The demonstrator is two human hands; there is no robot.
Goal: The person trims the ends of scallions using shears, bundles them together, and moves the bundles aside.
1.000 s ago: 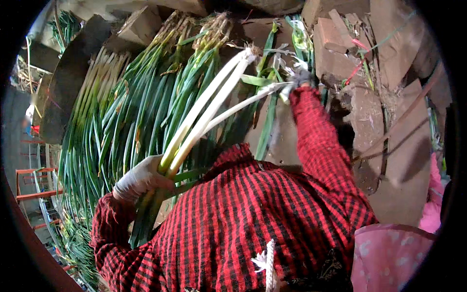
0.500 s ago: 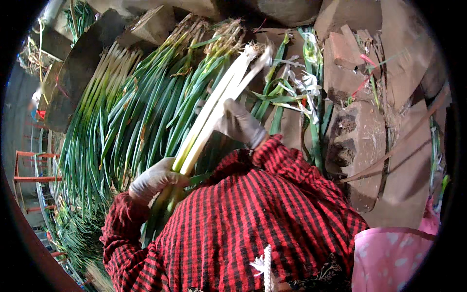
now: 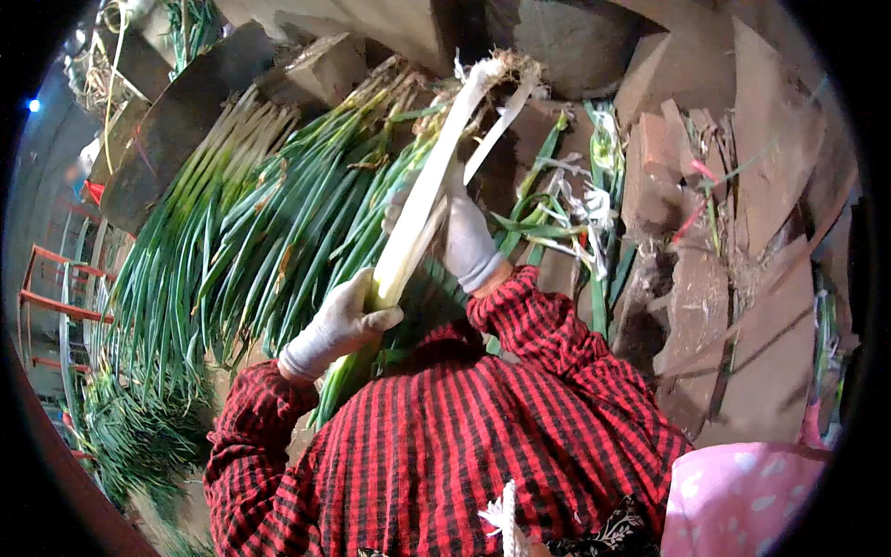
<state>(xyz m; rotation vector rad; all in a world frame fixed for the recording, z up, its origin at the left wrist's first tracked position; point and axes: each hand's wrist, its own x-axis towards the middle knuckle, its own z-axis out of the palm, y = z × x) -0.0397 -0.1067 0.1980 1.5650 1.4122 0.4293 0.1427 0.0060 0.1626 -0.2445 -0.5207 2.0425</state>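
Two or so long green onions [image 3: 436, 172], white-shanked with rooty tips, slant up and away in front of my chest. My gloved left hand [image 3: 339, 325] is closed around them where white turns green; their leaves hang below it toward my lap. Higher up, my gloved right hand [image 3: 471, 239] is closed at the white shanks, with its thumb on the near side and most fingers hidden behind them. One shank stands apart from the other near the roots. Beyond my left hand lie rows of green onions [image 3: 269, 223], roots pointing away.
To the right lie stripped leaves and pale peelings [image 3: 585, 204]. A reddish brick [image 3: 657, 153] and brown boards or slabs [image 3: 696, 306] are farther right. More green onions [image 3: 139, 436] are heaped at the lower left, near a red metal frame [image 3: 65, 306]. Pink spotted cloth [image 3: 742, 492] is at the lower right.
The held onions have moved right and upward in view, and their root ends have spread apart. My right hand has turned more upright; my left has shifted right along with the stalks.
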